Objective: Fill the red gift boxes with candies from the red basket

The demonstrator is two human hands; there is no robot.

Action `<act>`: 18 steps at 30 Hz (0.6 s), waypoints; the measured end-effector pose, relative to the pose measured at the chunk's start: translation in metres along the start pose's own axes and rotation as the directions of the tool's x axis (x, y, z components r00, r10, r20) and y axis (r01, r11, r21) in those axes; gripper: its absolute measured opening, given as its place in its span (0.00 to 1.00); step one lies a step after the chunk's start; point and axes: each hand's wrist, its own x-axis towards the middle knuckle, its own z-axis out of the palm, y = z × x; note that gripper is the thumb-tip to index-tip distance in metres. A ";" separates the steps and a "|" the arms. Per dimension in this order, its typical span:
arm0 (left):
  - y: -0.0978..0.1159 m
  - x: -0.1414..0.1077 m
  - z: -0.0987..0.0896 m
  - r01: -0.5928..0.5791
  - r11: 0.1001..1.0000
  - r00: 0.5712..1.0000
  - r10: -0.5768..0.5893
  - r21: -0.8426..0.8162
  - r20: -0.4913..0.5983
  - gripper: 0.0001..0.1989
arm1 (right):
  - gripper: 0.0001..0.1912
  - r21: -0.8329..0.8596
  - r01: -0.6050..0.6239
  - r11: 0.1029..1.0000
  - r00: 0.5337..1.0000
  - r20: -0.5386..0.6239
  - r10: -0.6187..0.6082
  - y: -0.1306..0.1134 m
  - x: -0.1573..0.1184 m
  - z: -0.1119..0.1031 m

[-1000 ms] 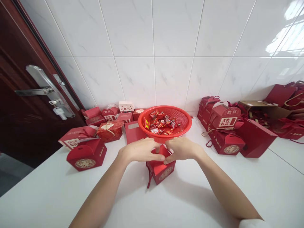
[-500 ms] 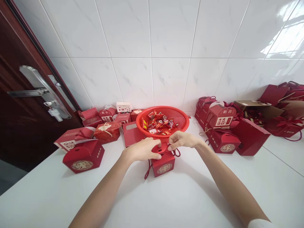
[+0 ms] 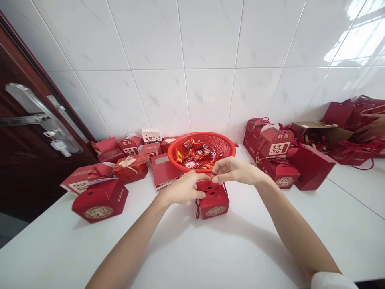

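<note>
A small red gift box (image 3: 215, 206) with a round pale emblem stands on the white table in front of me. My left hand (image 3: 185, 188) grips its top flap between thumb and fingers; two dark holes show in the top. Just above the box, my right hand (image 3: 233, 171) is closed in a pinch on a red cord, whose tip is mostly hidden by the fingers. Another length of red cord (image 3: 197, 209) hangs at the box's left side. Right behind the hands is a red plastic basket (image 3: 231, 149) holding wrapped candies (image 3: 198, 153).
Several red gift boxes (image 3: 100, 200) stand at the left, near a dark door (image 3: 18, 160). More boxes (image 3: 275, 144) are stacked at the right. At the far right, another person's hand (image 3: 374, 127) reaches among red bags. A tiled wall rises behind.
My right hand has lifted slightly, and the cord on the box's right side now runs up towards it. The box sits farther right in view. Another person's hand shows more clearly at the right.
</note>
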 end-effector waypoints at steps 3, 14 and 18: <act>0.002 -0.002 -0.004 -0.046 0.977 0.999 0.047 -0.210 -0.003 0.28 | 0.16 -0.085 0.020 0.996 0.999 -0.044 -0.023 -0.003 -0.005 -0.002; 0.023 -0.009 -0.012 -0.216 0.483 0.962 -0.045 -0.848 -0.271 0.21 | 0.18 -0.176 0.023 0.984 0.972 -0.227 -0.063 -0.019 -0.021 0.002; 0.027 -0.012 -0.013 -0.282 0.394 0.946 -0.038 -0.875 -0.322 0.19 | 0.18 -0.206 0.056 0.977 0.958 -0.265 -0.111 -0.018 -0.022 0.004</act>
